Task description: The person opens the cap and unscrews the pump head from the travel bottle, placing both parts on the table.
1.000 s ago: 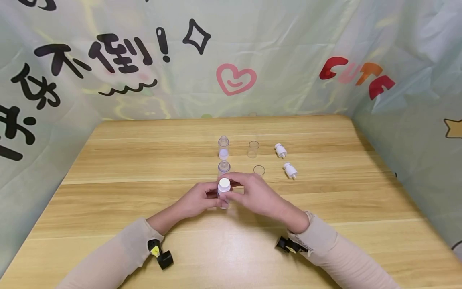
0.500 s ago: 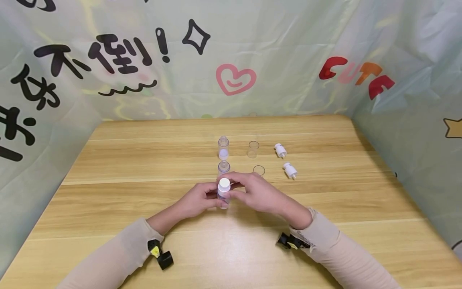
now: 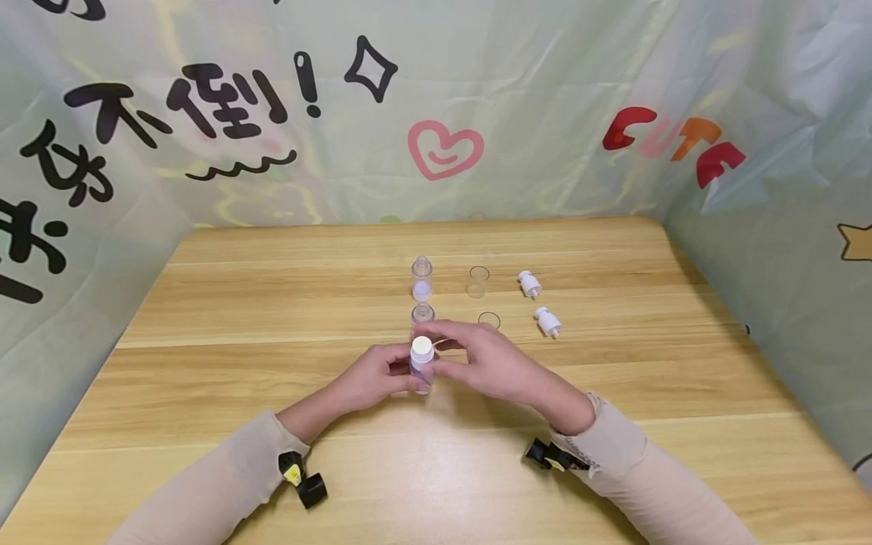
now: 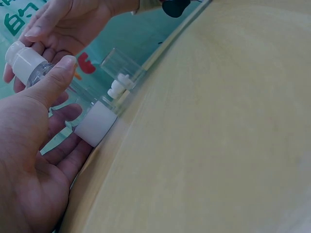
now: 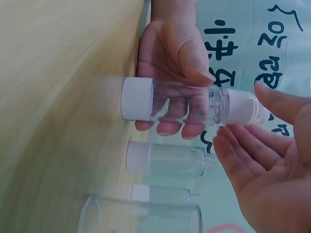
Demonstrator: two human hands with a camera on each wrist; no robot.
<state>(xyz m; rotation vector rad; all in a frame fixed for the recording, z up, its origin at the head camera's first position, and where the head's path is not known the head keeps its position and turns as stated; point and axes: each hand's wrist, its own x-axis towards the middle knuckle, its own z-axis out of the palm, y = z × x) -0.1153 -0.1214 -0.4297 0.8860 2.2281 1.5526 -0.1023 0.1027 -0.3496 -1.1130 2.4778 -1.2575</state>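
Note:
A clear pump bottle (image 3: 422, 371) with a white base (image 5: 137, 98) and a white pump head (image 4: 26, 63) stands upright near the middle of the table. My left hand (image 3: 371, 376) holds its clear body between thumb and fingers. Around the pump head is my right hand (image 3: 493, 365), its fingers fairly straight. In the right wrist view, that thumb and the fingers lie on either side of the pump head, seemingly not gripping it; light contact I cannot tell.
Behind stand two clear bottles, one (image 3: 422, 276) farther back and one (image 3: 423, 314) partly hidden by my right hand. To their right are two clear caps (image 3: 479, 281) (image 3: 489, 322). Two white pump heads (image 3: 529, 284) (image 3: 548, 322) lie farther right. A printed sheet (image 3: 545, 113) borders the table.
My right thumb has drawn slightly away from the pump head, and the right forearm has shifted a little to the right. The left hand and bottle hold nearly still.

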